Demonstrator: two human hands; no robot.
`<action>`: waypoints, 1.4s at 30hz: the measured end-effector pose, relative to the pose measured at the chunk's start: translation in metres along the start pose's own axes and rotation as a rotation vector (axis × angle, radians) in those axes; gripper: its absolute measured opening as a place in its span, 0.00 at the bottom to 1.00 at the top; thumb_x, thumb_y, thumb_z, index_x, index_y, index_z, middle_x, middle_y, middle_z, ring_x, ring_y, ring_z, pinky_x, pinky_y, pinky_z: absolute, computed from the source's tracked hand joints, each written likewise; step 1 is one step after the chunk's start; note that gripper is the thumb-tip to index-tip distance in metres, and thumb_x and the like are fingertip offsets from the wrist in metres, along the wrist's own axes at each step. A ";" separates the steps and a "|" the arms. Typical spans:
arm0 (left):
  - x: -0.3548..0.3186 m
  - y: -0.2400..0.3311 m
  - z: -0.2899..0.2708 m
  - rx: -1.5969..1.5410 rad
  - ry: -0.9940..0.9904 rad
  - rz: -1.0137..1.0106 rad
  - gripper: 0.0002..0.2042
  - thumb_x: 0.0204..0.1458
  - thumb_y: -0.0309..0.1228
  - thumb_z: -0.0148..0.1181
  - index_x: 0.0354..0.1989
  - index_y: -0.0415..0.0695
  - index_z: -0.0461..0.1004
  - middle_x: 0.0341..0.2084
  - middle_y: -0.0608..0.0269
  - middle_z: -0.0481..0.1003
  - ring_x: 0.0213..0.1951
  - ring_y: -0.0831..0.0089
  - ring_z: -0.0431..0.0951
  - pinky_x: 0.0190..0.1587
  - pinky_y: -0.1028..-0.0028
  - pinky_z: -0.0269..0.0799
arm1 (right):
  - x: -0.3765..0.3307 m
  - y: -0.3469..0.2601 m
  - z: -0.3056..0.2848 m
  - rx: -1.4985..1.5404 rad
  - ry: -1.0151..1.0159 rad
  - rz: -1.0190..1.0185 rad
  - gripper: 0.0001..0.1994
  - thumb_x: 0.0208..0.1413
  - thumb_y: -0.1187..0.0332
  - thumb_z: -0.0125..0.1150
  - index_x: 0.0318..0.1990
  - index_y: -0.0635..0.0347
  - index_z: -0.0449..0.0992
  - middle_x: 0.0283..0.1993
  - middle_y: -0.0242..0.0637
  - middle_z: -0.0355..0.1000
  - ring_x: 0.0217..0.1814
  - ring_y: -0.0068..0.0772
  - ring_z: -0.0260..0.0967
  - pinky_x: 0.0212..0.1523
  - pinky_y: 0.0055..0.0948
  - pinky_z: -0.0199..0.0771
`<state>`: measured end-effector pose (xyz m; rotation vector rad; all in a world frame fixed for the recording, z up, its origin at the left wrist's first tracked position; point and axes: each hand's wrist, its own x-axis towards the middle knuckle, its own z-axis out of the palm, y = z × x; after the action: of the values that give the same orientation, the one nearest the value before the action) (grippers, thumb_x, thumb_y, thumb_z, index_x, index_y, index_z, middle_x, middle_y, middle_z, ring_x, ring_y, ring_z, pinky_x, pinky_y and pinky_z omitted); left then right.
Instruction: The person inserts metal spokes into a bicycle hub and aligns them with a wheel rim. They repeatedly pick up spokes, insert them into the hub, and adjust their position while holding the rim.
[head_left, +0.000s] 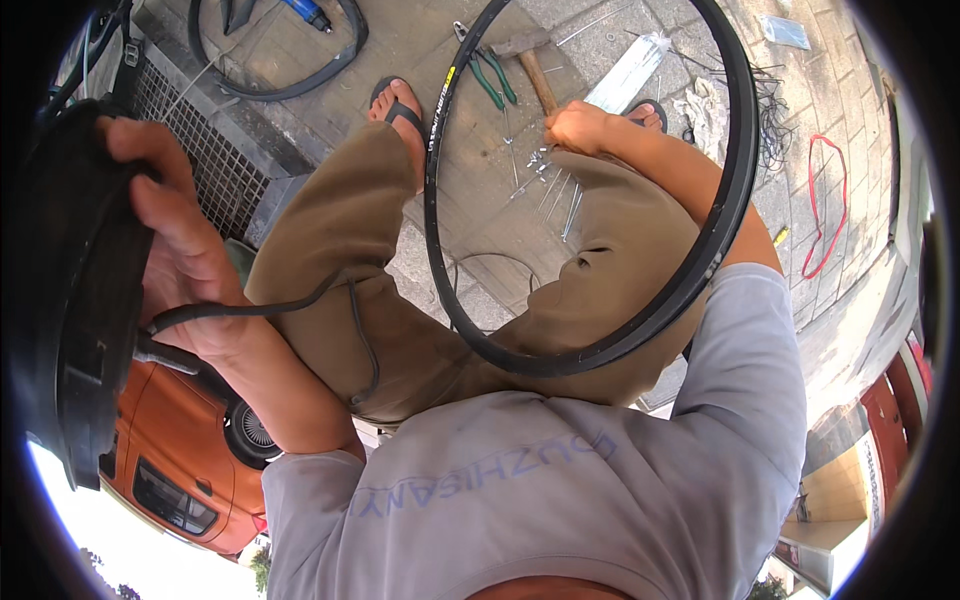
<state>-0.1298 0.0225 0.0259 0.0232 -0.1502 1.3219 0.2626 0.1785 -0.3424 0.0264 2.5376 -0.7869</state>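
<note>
My left hand (pixel 185 235) is raised close on the left, fingers curled around the edge of a large black object (pixel 75 290) whose kind I cannot make out. A black cable (pixel 265 308) runs past its wrist to my trousers. Down by the ground, my right hand (pixel 578 128) is closed at the end of a hammer's (pixel 535 75) wooden handle. A black bicycle rim (pixel 433 215) leans over my lap, and my right arm shows through and behind it. Green-handled pliers (pixel 488 80) lie beside the hammer. Small metal pieces (pixel 538 160) and spokes (pixel 572 210) are scattered below my right hand.
A black tyre (pixel 290 92) and a blue-handled tool (pixel 308 14) lie at the far left, near a drain grate (pixel 195 130). A plastic-wrapped bundle (pixel 628 75), a white rag (pixel 705 115) and a red loop (pixel 815 210) lie right. An orange car (pixel 180 450) stands at lower left.
</note>
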 end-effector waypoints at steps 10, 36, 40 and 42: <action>0.029 -0.032 0.003 0.091 0.152 0.293 0.34 0.60 0.37 0.65 0.72 0.56 0.54 0.71 0.69 0.54 0.72 0.55 0.60 0.60 0.46 0.74 | 0.038 0.003 0.075 -0.257 -0.211 -0.140 0.06 0.50 0.64 0.62 0.30 0.52 0.84 0.43 0.34 0.79 0.48 0.38 0.80 0.47 0.37 0.82; 0.044 -0.059 -0.001 0.372 0.157 0.502 0.58 0.42 0.82 0.56 0.75 0.50 0.60 0.70 0.42 0.64 0.69 0.38 0.67 0.68 0.33 0.67 | -0.292 -0.099 -0.018 -0.005 1.108 1.270 0.10 0.57 0.69 0.61 0.39 0.70 0.76 0.31 0.49 0.77 0.32 0.47 0.77 0.38 0.43 0.78; 0.040 -0.064 -0.002 0.331 0.200 0.503 0.57 0.45 0.83 0.50 0.74 0.48 0.61 0.67 0.42 0.67 0.66 0.39 0.71 0.65 0.33 0.70 | -0.301 -0.196 -0.113 0.519 1.662 1.066 0.13 0.67 0.70 0.57 0.52 0.70 0.77 0.39 0.38 0.78 0.34 0.23 0.76 0.33 0.23 0.76; 0.042 -0.062 -0.009 0.335 0.202 0.490 0.55 0.48 0.82 0.47 0.73 0.48 0.61 0.67 0.42 0.68 0.65 0.40 0.72 0.64 0.33 0.71 | -0.284 -0.245 -0.166 0.570 1.770 0.873 0.13 0.68 0.70 0.57 0.52 0.71 0.77 0.41 0.42 0.80 0.37 0.27 0.79 0.35 0.25 0.78</action>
<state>-0.0594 0.0484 0.0261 0.1442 0.2553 1.8164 0.4031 0.0978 0.0343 2.8113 2.6907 -1.2633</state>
